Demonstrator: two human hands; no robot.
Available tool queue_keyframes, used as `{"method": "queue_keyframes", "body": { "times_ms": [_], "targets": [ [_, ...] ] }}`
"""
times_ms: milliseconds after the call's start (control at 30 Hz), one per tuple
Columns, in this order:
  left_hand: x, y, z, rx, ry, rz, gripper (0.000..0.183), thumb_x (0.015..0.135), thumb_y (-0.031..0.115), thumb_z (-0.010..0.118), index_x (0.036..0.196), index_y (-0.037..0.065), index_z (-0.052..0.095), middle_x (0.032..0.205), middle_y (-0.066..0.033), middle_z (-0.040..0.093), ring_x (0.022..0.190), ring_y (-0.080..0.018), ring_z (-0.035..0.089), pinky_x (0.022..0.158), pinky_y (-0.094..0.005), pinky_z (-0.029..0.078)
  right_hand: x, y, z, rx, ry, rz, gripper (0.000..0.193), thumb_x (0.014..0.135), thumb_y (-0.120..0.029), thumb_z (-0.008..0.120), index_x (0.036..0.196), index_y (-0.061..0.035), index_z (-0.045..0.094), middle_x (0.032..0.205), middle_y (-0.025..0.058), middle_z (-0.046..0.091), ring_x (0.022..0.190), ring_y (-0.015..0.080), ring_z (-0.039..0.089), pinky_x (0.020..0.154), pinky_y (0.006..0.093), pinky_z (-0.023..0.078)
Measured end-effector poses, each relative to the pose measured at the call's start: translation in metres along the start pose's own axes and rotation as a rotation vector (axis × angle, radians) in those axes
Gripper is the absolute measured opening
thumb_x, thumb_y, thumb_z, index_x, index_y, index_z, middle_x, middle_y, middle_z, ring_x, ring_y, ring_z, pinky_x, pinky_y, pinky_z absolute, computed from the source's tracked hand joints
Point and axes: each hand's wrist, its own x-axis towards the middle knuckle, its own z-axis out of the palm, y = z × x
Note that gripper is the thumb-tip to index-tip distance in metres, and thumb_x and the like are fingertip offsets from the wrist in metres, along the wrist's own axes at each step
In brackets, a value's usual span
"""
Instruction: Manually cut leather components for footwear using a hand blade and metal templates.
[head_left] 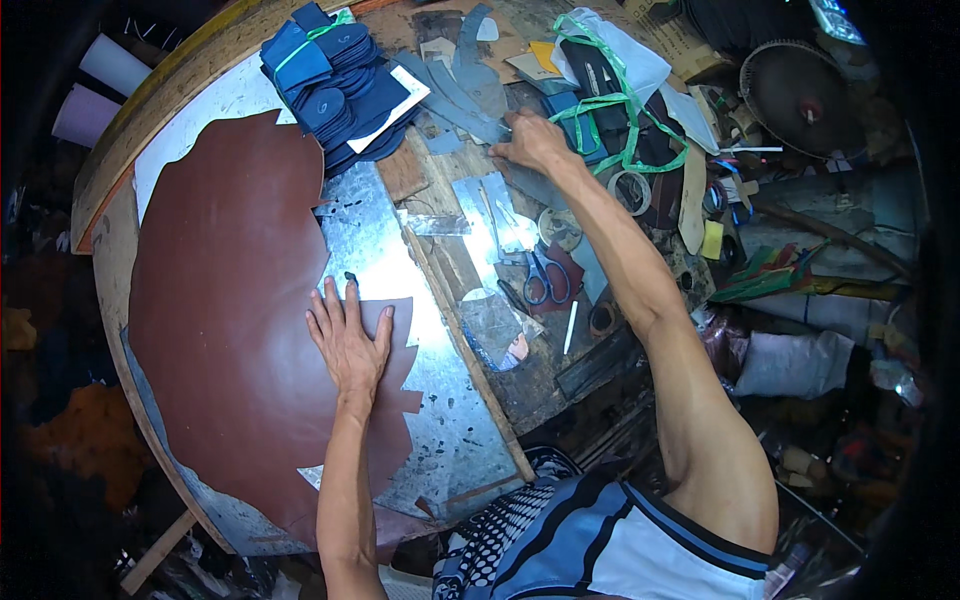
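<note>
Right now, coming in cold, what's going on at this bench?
A person's left hand lies spread flat on a large brown leather sheet, which covers much of a shiny metal sheet. The right hand is stretched out to the far, cluttered side, fingers at some blue-grey scraps; whether it grips anything is unclear. Dark blue cut pieces are stacked beyond the leather, and the blue-handled scissors lie untouched between the arms.
</note>
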Motion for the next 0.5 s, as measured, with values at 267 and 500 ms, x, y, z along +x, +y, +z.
{"method": "queue_keyframes", "body": {
  "times_ms": [267, 500],
  "targets": [
    [0.001, 0.0, 0.0, -0.001, 0.0, -0.001, 0.065, 0.09, 0.044, 0.062, 0.142, 0.008, 0.047, 0.156, -0.0172, 0.03, 0.145, -0.0396, 0.021, 0.118, -0.053, 0.014, 0.019, 0.022, -0.004, 0.416, -0.089, 0.106, 0.056, 0.08, -0.034, 0.074, 0.121, 0.0013, 0.063, 0.084, 0.0175, 0.068, 0.086, 0.0295, 0.069, 0.075, 0.0404, 0.054],
    [0.0, -0.002, 0.003, -0.009, 0.031, 0.024, 0.067, 0.088, 0.045, 0.063, 0.141, 0.009, 0.047, 0.154, -0.0187, 0.032, 0.143, -0.0429, 0.023, 0.116, -0.0567, 0.016, 0.027, 0.044, -0.011, 0.963, -0.12, 0.424, 0.035, 0.085, -0.022, 0.067, 0.115, -0.003, 0.064, 0.068, 0.0023, 0.055, 0.048, 0.0109, 0.049, 0.041, 0.0288, 0.041]
  ]
}}
